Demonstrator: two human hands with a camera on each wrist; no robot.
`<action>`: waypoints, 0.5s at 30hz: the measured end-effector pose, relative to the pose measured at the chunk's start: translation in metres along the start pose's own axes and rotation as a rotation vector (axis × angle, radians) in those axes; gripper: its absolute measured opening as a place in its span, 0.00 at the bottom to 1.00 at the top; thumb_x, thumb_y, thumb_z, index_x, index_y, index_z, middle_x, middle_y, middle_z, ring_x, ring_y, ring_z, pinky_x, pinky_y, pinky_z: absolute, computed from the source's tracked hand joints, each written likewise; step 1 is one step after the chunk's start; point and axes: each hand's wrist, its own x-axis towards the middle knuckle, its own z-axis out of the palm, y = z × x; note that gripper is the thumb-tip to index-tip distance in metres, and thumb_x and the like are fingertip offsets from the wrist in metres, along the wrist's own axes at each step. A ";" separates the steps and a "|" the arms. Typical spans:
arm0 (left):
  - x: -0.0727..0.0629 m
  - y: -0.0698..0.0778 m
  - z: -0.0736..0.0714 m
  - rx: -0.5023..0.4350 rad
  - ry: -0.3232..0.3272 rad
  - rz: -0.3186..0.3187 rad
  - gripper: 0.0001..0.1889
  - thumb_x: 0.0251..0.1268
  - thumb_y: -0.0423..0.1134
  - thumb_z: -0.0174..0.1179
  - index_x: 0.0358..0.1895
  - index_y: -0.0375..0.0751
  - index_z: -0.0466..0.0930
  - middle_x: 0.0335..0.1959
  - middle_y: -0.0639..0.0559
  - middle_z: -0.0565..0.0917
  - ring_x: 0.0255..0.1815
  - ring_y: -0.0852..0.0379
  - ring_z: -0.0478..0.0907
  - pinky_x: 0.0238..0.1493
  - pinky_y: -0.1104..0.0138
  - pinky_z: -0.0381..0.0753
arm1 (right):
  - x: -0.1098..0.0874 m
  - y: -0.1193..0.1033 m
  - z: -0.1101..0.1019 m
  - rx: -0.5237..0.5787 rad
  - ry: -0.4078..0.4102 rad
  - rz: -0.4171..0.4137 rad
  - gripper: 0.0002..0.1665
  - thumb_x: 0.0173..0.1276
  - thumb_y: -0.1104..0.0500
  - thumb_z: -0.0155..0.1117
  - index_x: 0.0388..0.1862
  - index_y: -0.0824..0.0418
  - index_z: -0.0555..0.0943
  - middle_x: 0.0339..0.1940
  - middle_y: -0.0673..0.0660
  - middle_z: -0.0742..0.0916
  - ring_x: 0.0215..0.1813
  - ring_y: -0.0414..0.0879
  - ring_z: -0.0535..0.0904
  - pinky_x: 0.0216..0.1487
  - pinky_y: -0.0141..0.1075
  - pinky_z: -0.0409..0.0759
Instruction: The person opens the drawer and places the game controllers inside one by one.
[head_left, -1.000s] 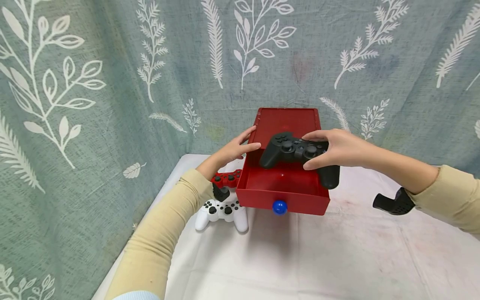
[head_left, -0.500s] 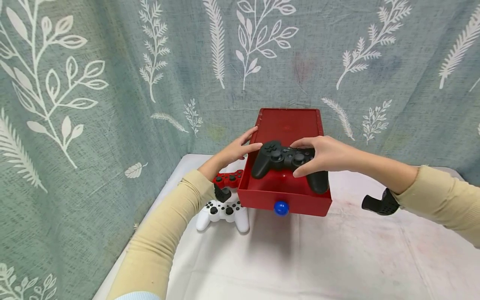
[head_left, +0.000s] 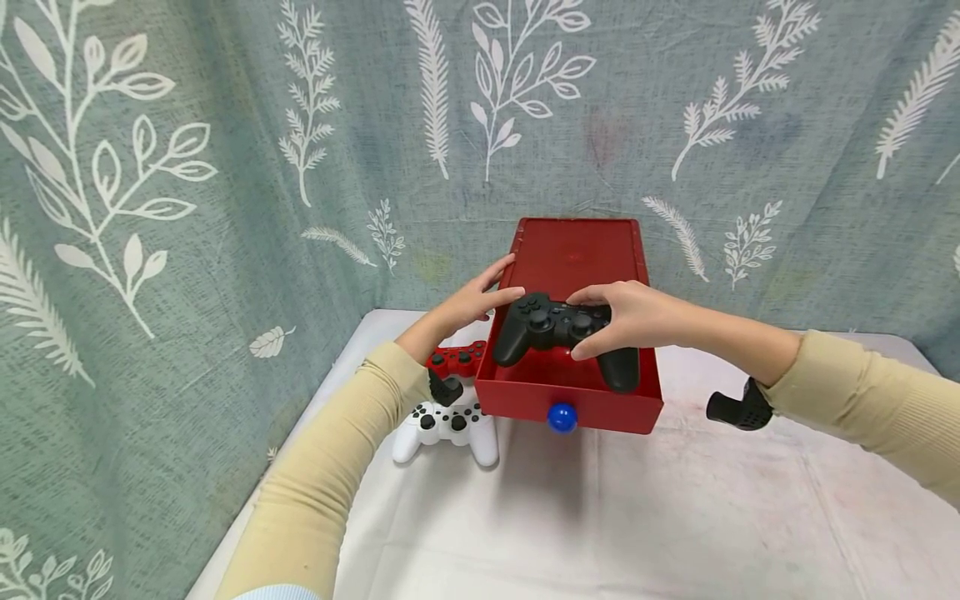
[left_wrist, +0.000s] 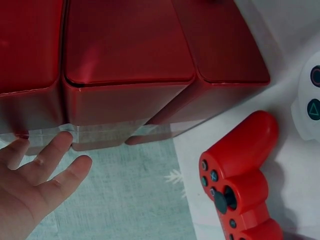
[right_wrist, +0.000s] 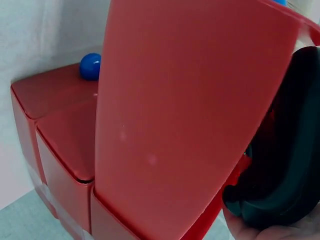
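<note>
In the head view my right hand [head_left: 633, 317] pinches a black game controller [head_left: 536, 329], thumb on its near side and fingers on its far side. The controller is over and partly inside the open top drawer [head_left: 517, 400] of a red drawer unit [head_left: 577, 254]. A blue knob [head_left: 562, 417] sits on the drawer's front. My left hand [head_left: 461, 308] is at the unit's left side, fingers spread. The left wrist view shows those fingers [left_wrist: 52, 155] along the lower edge of the red boxes. In the right wrist view the drawer's side wall hides part of the black controller [right_wrist: 295, 150].
A red game controller [head_left: 459, 360] and a white game controller [head_left: 480, 442] lie on the white cloth [head_left: 675, 517] left of the drawer unit. The lower drawers [right_wrist: 65, 140] show in the right wrist view. A patterned green curtain [head_left: 337, 125] hangs behind and to the left.
My right hand has carried the black controller left and down, from above the drawer's right part to lower over its middle. The left hand holds its place.
</note>
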 end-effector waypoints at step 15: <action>0.001 0.000 0.000 -0.001 0.000 0.002 0.36 0.62 0.56 0.51 0.71 0.70 0.41 0.73 0.56 0.49 0.67 0.51 0.57 0.51 0.52 0.67 | 0.008 0.000 0.009 -0.067 -0.060 0.003 0.39 0.53 0.45 0.67 0.61 0.60 0.70 0.57 0.61 0.77 0.58 0.54 0.70 0.51 0.48 0.74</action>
